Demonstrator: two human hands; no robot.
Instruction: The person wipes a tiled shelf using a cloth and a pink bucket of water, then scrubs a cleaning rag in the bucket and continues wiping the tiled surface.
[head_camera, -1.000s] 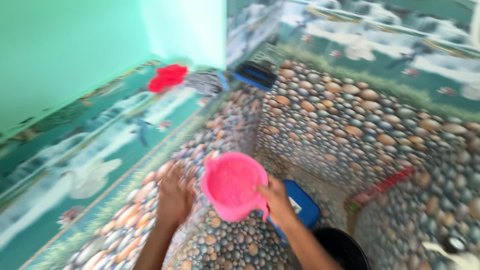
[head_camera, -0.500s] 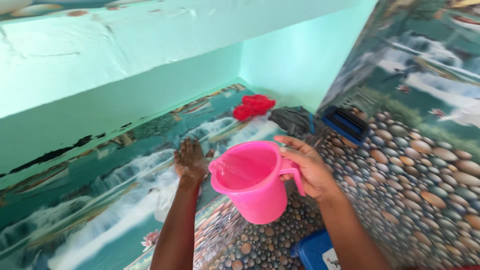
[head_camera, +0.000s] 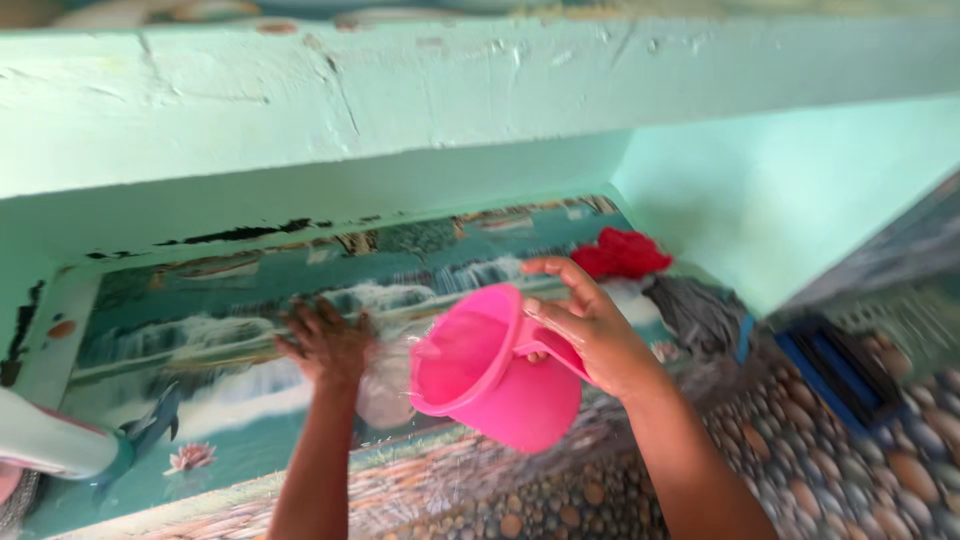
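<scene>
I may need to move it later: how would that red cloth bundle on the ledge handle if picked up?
The crumpled red cloth bundle would probably be floppy and light. It looks soft, so it is unlikely to roll or break. It may be damp, given the pink plastic jug being tipped nearby.

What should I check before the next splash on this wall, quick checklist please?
1. Right hand grips the pink jug by its handle: ok.
2. Jug tipped toward the picture tiles: ok.
3. Left hand flat on the tiles, fingers spread: ok.
4. Water left in the jug: cannot tell.
5. Red cloth away from the hands, in the corner: ok.
6. Tiles under the palm clean: cannot tell.
</scene>
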